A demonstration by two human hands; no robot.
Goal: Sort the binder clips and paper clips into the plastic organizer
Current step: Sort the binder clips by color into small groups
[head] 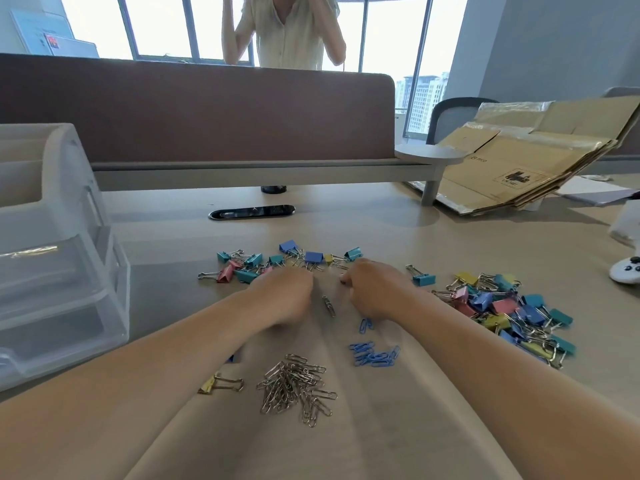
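Note:
My left hand point(284, 296) and my right hand point(374, 289) lie side by side, backs up, at the near edge of a row of coloured binder clips point(287, 254). Their fingers curl away from me, so I cannot see whether they hold anything. Between the hands lies one silver paper clip point(329, 305). Nearer to me are a heap of silver paper clips point(294, 386) and a small group of blue paper clips point(374, 356). A larger pile of binder clips point(512, 313) lies to the right. By my left forearm is a yellow binder clip point(214, 385). The clear plastic organizer point(62, 271) stands at the left.
A brown desk divider point(207, 109) with a grey shelf runs across the back, and a person point(284, 29) stands behind it. Flattened cardboard point(519, 168) leans at the back right. A white game controller point(625, 271) lies at the right edge. A cable slot point(251, 212) sits mid-desk.

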